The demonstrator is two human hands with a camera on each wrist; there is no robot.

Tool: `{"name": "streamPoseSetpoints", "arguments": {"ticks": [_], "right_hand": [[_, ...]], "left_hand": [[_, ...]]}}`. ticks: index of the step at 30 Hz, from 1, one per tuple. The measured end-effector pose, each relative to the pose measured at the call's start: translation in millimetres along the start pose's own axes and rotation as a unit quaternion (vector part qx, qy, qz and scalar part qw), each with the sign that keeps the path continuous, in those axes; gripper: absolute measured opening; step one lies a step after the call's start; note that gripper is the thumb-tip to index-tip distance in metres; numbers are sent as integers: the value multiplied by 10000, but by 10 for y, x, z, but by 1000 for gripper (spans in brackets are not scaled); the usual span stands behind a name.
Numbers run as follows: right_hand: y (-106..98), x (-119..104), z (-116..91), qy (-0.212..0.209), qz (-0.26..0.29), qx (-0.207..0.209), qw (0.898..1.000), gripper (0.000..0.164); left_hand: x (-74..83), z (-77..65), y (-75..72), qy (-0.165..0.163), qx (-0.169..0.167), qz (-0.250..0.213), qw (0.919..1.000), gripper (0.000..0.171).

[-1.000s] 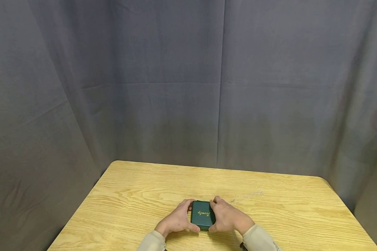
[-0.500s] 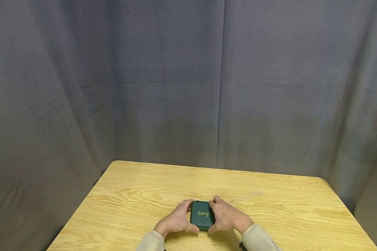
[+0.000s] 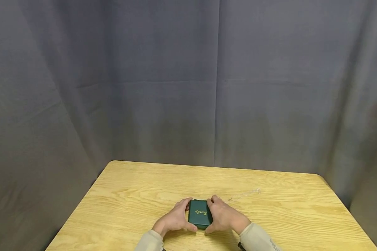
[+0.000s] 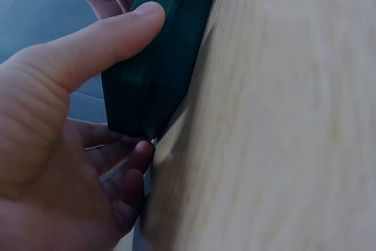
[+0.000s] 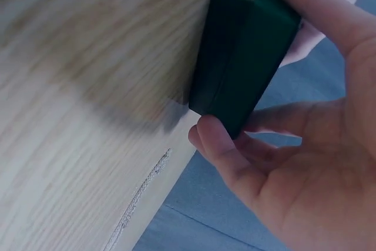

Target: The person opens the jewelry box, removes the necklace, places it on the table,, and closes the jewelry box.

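A dark green jewelry box (image 3: 200, 213) with gold lettering on its lid is at the near middle of the table, its lid down. My left hand (image 3: 175, 218) grips its left side, thumb (image 4: 132, 30) on the near face and fingers curled toward the far corner. From the right, my right hand (image 3: 223, 215) holds the opposite side, thumb near the front corner and fingertips (image 5: 216, 136) at the far one. The box's underside is hidden, so whether it touches the table is hard to tell. Beyond the right hand lies a thin silvery chain (image 5: 138, 199).
The wood-grain table (image 3: 138, 184) has rounded far corners. Grey curtains (image 3: 163, 115) hang behind it and along both sides. Light sleeves (image 3: 259, 238) cover both forearms.
The head view has shifted slightly, so everything sits a little further left in it. Both hands keep the same hold on the jewelry box.
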State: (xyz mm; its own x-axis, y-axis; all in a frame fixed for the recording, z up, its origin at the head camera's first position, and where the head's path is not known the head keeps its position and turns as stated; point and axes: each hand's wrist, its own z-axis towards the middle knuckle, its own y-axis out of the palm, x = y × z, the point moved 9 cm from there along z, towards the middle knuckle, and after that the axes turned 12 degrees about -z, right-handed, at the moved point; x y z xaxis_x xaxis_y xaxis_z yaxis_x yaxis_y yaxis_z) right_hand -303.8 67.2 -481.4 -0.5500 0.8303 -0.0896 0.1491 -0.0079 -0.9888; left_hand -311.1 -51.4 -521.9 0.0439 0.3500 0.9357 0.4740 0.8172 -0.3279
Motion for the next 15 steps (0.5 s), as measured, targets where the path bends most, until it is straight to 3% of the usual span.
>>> {"name": "streamPoseSetpoints", "arguments": {"ticks": [7,10,15], "right_hand": [[2,2,-36,103,172,44,9998,107],[-18,32,-81,97,367,-9,9993,105],[-102,106,-163,-42,658,87,9978,84]], "left_hand": [[20,-53,-23,-43,157,129,9998,112],[48,-82,-52,-63,234,165,9996,103],[123,-120,-127,36,374,426,9984,83]]}}
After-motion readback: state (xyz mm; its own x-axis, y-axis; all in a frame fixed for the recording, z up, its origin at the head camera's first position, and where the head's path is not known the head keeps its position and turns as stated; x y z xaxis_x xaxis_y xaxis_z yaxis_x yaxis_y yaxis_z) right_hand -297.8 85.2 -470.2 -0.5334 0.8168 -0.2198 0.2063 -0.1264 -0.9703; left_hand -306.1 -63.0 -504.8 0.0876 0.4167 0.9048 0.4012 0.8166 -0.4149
